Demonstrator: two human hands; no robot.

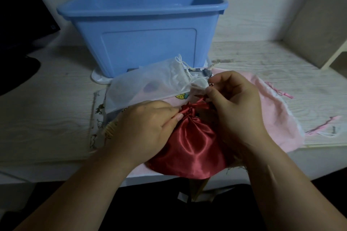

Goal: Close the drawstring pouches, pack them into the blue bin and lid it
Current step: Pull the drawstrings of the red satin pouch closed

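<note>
Two hands work red satin pouch (191, 148) at near edge of table (47, 108), atop pile of other pouches (146, 86). Left hand (148, 125) pinches gathered neck; right hand (234, 103) pinches red cord (199, 102) just above. Blue bin (142, 11) stands open behind pile. Risk: slick satin slips from left pinch, so neck loosens. Pouch overhangs edge, so hard tug may drag it off.

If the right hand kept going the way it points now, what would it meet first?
Probably the sheer white pouch, just beyond the right hand; the blue bin stands behind. Depth is unclear.
</note>
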